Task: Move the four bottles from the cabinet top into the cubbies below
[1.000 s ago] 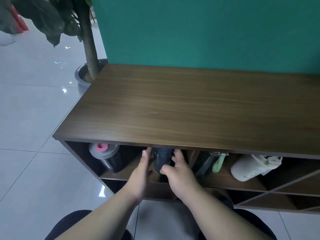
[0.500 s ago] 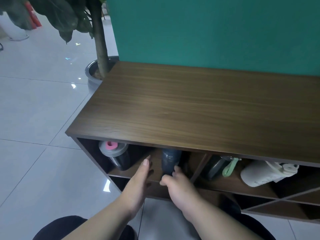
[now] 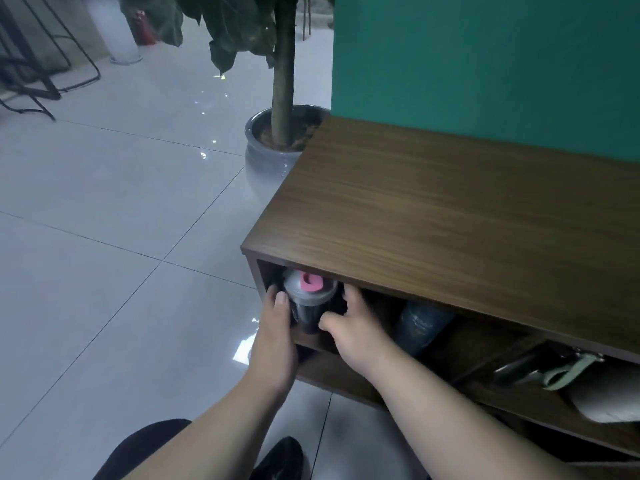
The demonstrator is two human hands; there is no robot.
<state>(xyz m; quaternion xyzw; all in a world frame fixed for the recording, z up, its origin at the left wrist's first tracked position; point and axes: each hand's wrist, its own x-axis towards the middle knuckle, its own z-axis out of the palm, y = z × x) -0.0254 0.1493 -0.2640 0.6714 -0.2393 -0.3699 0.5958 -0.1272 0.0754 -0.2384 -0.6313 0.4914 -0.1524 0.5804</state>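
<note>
The wooden cabinet (image 3: 450,216) has a bare top. In its leftmost cubby lies a dark bottle with a grey lid and pink cap (image 3: 309,299). My left hand (image 3: 275,334) presses its left side and my right hand (image 3: 353,327) wraps its right side, so both hold it. One cubby to the right lies a dark blue bottle (image 3: 420,323). Further right sits a dark bottle with a pale green strap (image 3: 547,370), and a white bottle (image 3: 609,400) shows at the frame's right edge.
A potted tree in a grey pot (image 3: 273,157) stands on the floor at the cabinet's left end. A teal wall (image 3: 485,64) backs the cabinet. Glossy tiled floor (image 3: 104,237) spreads to the left, with black chair legs (image 3: 38,81) far back.
Both hands left the dark blue bottle in the second cubby and moved left onto the pink-capped bottle. The view swung left.
</note>
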